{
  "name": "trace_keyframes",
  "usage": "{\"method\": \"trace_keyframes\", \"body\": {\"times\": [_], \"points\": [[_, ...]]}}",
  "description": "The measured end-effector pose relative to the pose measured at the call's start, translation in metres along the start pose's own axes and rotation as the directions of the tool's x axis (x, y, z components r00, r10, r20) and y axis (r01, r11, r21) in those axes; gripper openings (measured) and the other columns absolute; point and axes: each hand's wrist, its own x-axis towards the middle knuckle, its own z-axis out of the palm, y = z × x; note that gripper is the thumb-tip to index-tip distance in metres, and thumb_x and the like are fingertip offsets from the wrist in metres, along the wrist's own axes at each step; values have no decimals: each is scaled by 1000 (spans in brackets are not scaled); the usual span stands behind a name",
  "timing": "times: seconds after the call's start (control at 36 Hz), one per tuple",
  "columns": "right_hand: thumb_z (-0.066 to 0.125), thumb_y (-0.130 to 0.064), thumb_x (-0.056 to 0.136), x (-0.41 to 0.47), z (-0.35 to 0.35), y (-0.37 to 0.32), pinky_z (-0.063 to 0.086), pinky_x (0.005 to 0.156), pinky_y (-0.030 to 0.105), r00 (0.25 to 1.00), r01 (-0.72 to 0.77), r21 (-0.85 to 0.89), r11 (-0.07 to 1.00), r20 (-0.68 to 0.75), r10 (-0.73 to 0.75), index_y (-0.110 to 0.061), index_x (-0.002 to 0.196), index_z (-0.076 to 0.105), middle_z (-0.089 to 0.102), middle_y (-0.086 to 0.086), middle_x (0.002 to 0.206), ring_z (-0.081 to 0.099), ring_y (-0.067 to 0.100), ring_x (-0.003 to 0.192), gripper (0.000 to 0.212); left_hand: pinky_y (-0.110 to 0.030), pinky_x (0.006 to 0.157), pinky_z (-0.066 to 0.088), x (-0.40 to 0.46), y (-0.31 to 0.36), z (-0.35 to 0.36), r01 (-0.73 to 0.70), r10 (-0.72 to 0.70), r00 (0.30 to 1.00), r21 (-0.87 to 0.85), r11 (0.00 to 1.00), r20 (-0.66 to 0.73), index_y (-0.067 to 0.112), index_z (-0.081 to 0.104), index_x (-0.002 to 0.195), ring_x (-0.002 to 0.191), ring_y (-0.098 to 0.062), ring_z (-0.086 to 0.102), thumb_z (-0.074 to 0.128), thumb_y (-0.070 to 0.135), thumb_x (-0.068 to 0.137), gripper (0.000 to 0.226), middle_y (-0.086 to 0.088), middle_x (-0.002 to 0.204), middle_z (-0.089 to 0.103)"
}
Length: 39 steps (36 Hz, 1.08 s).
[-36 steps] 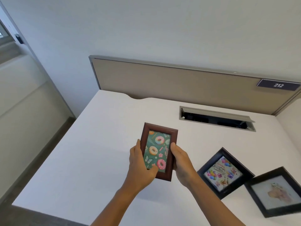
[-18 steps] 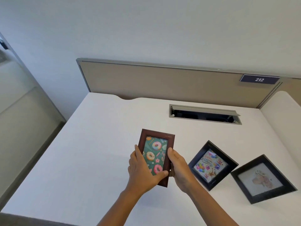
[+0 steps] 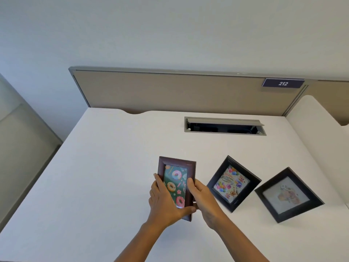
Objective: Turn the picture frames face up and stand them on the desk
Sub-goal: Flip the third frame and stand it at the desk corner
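A dark red-brown picture frame [image 3: 176,167] with a doughnut print faces me, held upright over the white desk [image 3: 105,167]. My left hand [image 3: 164,201] grips its left side and lower edge. My right hand [image 3: 203,199] holds its right side, fingers behind the frame. To the right, a black frame with a birthday picture [image 3: 233,183] leans face up on the desk. Further right stands another black frame [image 3: 288,194] with a pale picture, also tilted face up.
A grey cable tray with its lid open [image 3: 224,126] is set into the desk at the back. A beige partition [image 3: 170,91] with a "212" label [image 3: 282,83] runs behind. A white side panel [image 3: 317,125] bounds the right.
The doughnut frame has come lower and closer to me, with both hands still on it. The camera view has shifted, so the black frames appear further left.
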Motion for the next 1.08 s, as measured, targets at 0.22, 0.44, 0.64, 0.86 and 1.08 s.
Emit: {"method": "trace_keyframes", "body": {"times": [0.22,0.44,0.64,0.86,1.08], "points": [[52,-50,108,-3,-9,14,62,87,26,999,-26,-7,1000,20,26,-34,135,63,79,-13,121,75,7,112,33,-48,114,46,7,0,24,-22,20,999,-66,998,-32,18,-20,161,146,-25,32,73,91,36,173,-2,157,22],[57,-44,107,8,-21,29,56,86,38,999,-44,-16,999,29,45,-32,139,62,80,-9,120,71,26,120,35,-46,108,53,25,-7,48,-129,119,989,-125,984,-82,10,-7,164,143,-24,40,86,71,46,162,-8,155,33],[62,-34,106,21,-36,40,59,106,43,998,-60,15,998,20,60,-30,137,64,79,-11,123,72,14,119,31,-50,106,55,38,-14,68,-190,179,980,-127,974,-90,7,-1,164,143,-27,42,87,70,50,158,-12,157,35],[62,-30,106,28,-44,44,60,101,31,997,-79,66,995,8,78,-29,136,65,79,-9,125,72,10,120,30,-53,102,57,47,-13,79,-243,224,965,-145,959,-137,34,-2,159,139,-30,47,91,65,51,146,-17,151,42],[63,-22,106,40,-51,47,58,106,34,994,-106,98,990,11,105,-23,135,67,79,-5,125,72,14,121,29,-55,105,55,60,-14,87,-279,262,957,-135,951,-128,30,-1,162,143,-30,43,94,60,50,150,-14,155,38]]}}
